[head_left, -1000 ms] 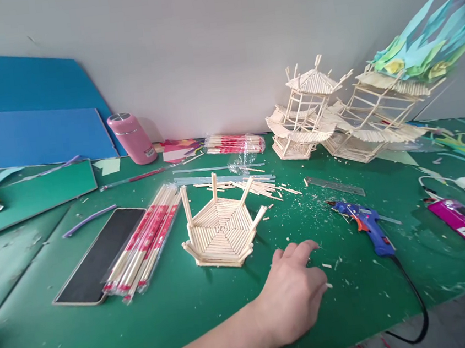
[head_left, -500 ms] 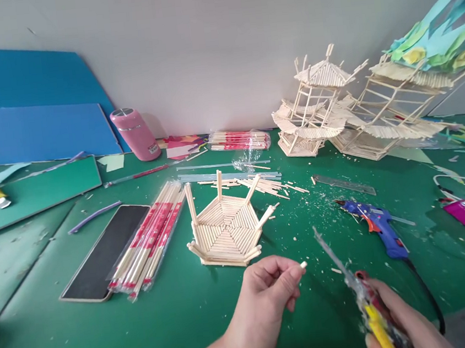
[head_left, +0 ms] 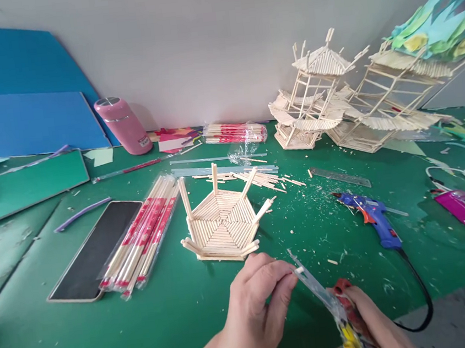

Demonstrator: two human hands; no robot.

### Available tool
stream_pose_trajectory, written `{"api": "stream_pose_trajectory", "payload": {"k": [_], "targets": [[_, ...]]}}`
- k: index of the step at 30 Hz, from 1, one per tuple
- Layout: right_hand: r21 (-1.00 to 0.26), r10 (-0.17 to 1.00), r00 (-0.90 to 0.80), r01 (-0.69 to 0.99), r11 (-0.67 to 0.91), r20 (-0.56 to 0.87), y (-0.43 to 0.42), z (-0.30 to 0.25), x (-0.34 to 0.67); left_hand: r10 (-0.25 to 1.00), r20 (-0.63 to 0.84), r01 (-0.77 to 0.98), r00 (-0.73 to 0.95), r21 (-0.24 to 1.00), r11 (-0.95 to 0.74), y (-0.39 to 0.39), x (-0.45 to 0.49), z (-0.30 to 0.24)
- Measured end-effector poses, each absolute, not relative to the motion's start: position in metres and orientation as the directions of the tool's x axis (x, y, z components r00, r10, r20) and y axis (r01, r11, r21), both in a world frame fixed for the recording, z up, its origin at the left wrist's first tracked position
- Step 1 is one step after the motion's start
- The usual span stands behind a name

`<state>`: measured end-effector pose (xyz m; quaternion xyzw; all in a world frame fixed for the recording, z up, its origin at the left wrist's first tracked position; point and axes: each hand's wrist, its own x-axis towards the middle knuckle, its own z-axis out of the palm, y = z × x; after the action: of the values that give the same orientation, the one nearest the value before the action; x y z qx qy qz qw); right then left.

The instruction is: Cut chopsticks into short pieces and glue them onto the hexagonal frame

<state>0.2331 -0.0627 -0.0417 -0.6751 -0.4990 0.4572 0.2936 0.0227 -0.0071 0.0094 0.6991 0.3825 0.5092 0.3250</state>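
Note:
Between the thumb and forefinger of my left hand (head_left: 257, 304) is a short piece of wooden stick (head_left: 299, 270). My right hand (head_left: 374, 319) is closed around a narrow, pale-bladed tool (head_left: 317, 287) with red and yellow parts at its grip and a clear, glue-like coating; its exact kind is unclear. The blade end meets the stick piece, at or just behind it. Just beyond my left hand stands a six-sided wooden stick base (head_left: 223, 225) with short stick posts slanting up at its corners.
A blue glue gun (head_left: 369, 212) lies to the right, its cord trailing forward. Bagged sticks (head_left: 143, 233) and a dark phone-like slab (head_left: 95, 252) lie left. Loose sticks (head_left: 260, 180), a pink bottle (head_left: 123, 124) and stick-built pagodas (head_left: 319, 93) are farther back.
My right hand has brought the tool leftward, so its blade now reaches the stick piece. My left hand has shifted slightly left and turned. The whole view has shifted a little.

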Motion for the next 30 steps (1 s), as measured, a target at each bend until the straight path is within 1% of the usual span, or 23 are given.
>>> {"api": "stream_pose_trajectory", "payload": {"k": [7,11,14,16,19,21,23,24,26,27,28,29,30], "targets": [[-0.859,0.909,0.054,0.309,-0.409,-0.414,-0.051,-0.055,0.228,0.827,0.52,0.231,0.216,0.795,-0.56,-0.009,0.026,0.012],[-0.857,0.898,0.025,0.289,-0.427,-0.439,-0.057,-0.046,0.228,0.822,0.504,0.309,0.267,0.763,-0.568,-0.008,0.028,0.02],[-0.817,0.849,0.021,0.261,-0.514,-0.528,-0.06,-0.033,0.227,0.824,0.468,0.377,0.318,0.735,-0.563,-0.007,0.029,0.026],[-0.778,0.805,0.028,0.24,-0.58,-0.592,-0.061,-0.028,0.225,0.818,0.472,0.392,0.329,0.72,-0.573,-0.007,0.029,0.029],[-0.757,0.786,0.051,0.237,-0.609,-0.617,-0.064,-0.028,0.222,0.816,0.48,0.377,0.323,0.725,-0.576,-0.006,0.03,0.029],[-0.75,0.781,0.07,0.241,-0.617,-0.62,-0.066,-0.03,0.221,0.833,0.466,0.341,0.298,0.763,-0.549,-0.007,0.03,0.027],[-0.744,0.775,0.08,0.236,-0.625,-0.627,-0.068,-0.032,0.22,0.878,0.398,0.282,0.267,0.838,-0.466,-0.008,0.03,0.025],[-0.74,0.769,0.081,0.227,-0.633,-0.634,-0.069,-0.033,0.219,0.907,0.337,0.239,0.253,0.887,-0.396,-0.008,0.03,0.024],[-0.724,0.748,0.075,0.207,-0.658,-0.659,-0.07,-0.034,0.218,0.958,0.157,0.096,0.24,0.978,-0.185,-0.006,0.03,0.022],[-0.717,0.74,0.069,0.202,-0.667,-0.669,-0.07,-0.034,0.218,0.966,0.053,-0.013,0.251,0.999,-0.051,-0.005,0.03,0.02],[-0.714,0.737,0.062,0.203,-0.67,-0.673,-0.07,-0.034,0.218,0.958,-0.045,-0.14,0.283,0.986,0.087,-0.004,0.03,0.019],[-0.716,0.74,0.056,0.211,-0.665,-0.67,-0.071,-0.035,0.218,0.935,-0.122,-0.263,0.334,0.94,0.216,-0.002,0.03,0.017],[-0.724,0.75,0.053,0.224,-0.652,-0.659,-0.072,-0.035,0.218,0.901,-0.169,-0.365,0.401,0.872,0.326,0.0,0.03,0.016]]}}
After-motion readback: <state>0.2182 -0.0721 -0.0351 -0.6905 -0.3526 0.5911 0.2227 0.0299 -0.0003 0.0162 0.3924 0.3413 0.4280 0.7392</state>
